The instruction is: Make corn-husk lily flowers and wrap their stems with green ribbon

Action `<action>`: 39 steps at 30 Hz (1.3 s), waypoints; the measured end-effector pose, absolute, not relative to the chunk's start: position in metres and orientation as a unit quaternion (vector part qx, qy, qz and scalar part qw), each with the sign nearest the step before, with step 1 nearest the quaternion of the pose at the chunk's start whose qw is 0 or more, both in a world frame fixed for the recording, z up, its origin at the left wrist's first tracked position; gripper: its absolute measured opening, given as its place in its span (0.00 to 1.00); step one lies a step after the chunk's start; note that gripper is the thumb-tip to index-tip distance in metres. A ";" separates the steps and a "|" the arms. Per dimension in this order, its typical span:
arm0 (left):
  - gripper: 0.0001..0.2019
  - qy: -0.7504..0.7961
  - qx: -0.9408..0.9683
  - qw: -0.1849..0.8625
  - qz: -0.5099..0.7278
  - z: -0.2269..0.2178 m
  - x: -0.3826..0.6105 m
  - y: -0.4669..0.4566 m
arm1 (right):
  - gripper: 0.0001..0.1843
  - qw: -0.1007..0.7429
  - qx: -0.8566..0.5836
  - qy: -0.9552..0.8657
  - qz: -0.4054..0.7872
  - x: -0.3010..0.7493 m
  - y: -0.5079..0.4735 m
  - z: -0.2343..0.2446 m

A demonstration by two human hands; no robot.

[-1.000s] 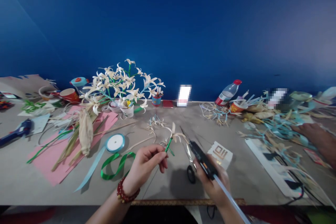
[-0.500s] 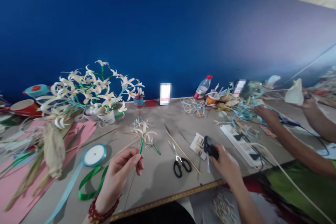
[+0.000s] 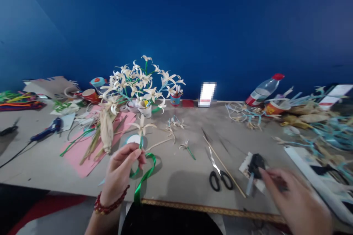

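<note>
My left hand (image 3: 121,170), with a red bead bracelet at the wrist, pinches the green stem of a cream husk flower (image 3: 142,126) and holds it upright over the table. A green ribbon (image 3: 145,176) curls just under that hand. My right hand (image 3: 298,202) is low at the right and smeared by motion. Its fingertips are at or just beside a black glue gun (image 3: 255,163), which lies on a small white card (image 3: 244,167). Whether it grips the gun cannot be made out.
Black scissors (image 3: 219,176) and a thin wooden stick (image 3: 224,161) lie between my hands. A small loose flower (image 3: 187,147) lies nearby. A flower bouquet (image 3: 140,84), pink paper (image 3: 82,147), a blue glue gun (image 3: 46,132), a bottle (image 3: 263,90) and husk scraps crowd the table.
My view has swung back to the left. My right hand has lowered the black glue gun onto the card. The left hand keeps the flower and has drawn in over the ribbon.
</note>
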State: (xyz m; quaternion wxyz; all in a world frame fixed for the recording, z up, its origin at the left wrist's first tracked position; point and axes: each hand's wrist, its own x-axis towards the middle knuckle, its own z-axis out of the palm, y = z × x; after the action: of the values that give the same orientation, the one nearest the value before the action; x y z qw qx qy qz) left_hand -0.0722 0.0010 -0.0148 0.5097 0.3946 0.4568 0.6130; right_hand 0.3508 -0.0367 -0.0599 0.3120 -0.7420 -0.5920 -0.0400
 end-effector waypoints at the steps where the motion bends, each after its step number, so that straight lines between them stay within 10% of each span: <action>1: 0.05 0.463 0.392 0.498 0.620 -0.013 -0.078 -0.003 | 0.18 0.324 -0.712 -0.623 0.000 0.325 -0.032 -0.057; 6: 0.03 0.486 0.393 0.431 0.651 -0.004 -0.099 -0.022 | 0.10 0.298 -0.495 -0.768 0.276 0.181 0.004 -0.063; 21: 0.05 0.526 0.351 0.367 0.682 -0.020 -0.136 -0.053 | 0.10 0.098 -0.314 -0.925 0.192 -0.016 0.056 -0.075; 27: 0.05 0.492 0.373 0.444 0.649 -0.026 -0.127 -0.043 | 0.15 0.204 -0.302 -0.898 0.248 0.055 0.043 -0.040; 32: 0.06 0.456 0.426 0.514 0.589 -0.026 -0.100 -0.020 | 0.09 0.473 -0.337 -0.631 0.515 0.104 0.010 -0.022; 39: 0.09 0.409 0.476 0.579 0.520 -0.019 -0.055 0.003 | 0.14 0.513 -0.308 -0.452 0.662 0.130 -0.001 -0.021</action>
State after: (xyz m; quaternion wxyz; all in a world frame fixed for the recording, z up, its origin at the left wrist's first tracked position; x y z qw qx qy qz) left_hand -0.0546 0.0032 -0.0192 0.5793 0.4760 0.4091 0.5201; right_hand 0.1298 -0.0006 -0.0208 0.5129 -0.3076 -0.4522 0.6617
